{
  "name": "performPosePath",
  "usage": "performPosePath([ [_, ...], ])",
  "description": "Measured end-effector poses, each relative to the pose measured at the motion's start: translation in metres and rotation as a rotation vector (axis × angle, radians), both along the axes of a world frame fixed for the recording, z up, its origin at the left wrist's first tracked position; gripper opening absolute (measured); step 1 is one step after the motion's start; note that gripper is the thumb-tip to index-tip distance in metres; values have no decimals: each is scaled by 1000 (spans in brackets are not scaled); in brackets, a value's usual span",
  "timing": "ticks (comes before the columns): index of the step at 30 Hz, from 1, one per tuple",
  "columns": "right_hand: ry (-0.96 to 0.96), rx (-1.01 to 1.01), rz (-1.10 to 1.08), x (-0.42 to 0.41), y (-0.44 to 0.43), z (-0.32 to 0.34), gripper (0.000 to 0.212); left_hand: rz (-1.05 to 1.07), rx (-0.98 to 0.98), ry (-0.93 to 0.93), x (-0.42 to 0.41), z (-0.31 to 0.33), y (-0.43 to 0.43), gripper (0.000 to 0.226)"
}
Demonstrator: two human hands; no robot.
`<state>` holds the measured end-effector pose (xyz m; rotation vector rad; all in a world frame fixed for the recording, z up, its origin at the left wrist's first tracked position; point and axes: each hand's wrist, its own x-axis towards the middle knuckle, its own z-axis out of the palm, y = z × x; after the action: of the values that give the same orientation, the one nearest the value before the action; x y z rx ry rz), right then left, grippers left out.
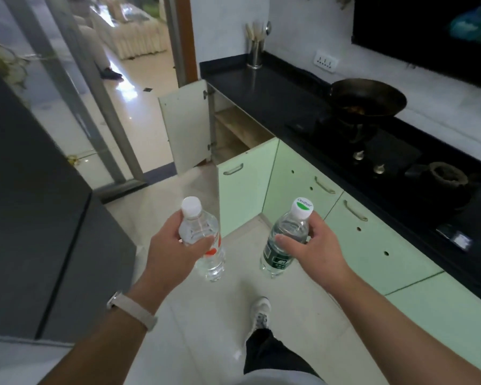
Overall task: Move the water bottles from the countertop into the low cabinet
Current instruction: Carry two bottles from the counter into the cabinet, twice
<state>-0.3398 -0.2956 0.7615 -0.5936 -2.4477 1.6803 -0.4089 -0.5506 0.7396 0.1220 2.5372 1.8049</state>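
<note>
My left hand [175, 245] grips a clear water bottle with a white cap and red label [203, 240] around its shoulder. My right hand [308, 245] grips a second bottle with a green-topped cap and dark green label [285, 240]. Both bottles are upright and held over the floor in front of me. Ahead stands the low cabinet [233, 132] under the black countertop [261, 87], its white door [185, 126] swung open to the left, with a wooden shelf showing inside.
Mint-green cabinet doors [372, 240] run along the right under the counter. A wok [368, 98] sits on the gas hob, and a utensil holder [254, 54] stands at the counter's far end. A dark grey unit [39, 218] fills the left. My shoe [261, 312] is on the white tiles.
</note>
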Motion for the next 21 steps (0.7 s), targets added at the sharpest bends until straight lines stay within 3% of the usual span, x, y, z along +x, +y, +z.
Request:
performPosePath([
  [10, -35, -117, 90, -164, 31, -29, 43, 81, -146, -18, -133, -3, 29, 47],
  [16, -37, -113, 138, -257, 69, -28, 41, 123, -151, -12, -206, 7, 70, 57],
  [21, -1, -93, 132, -311, 75, -26, 42, 142, -134, 16, -248, 9, 78, 52],
])
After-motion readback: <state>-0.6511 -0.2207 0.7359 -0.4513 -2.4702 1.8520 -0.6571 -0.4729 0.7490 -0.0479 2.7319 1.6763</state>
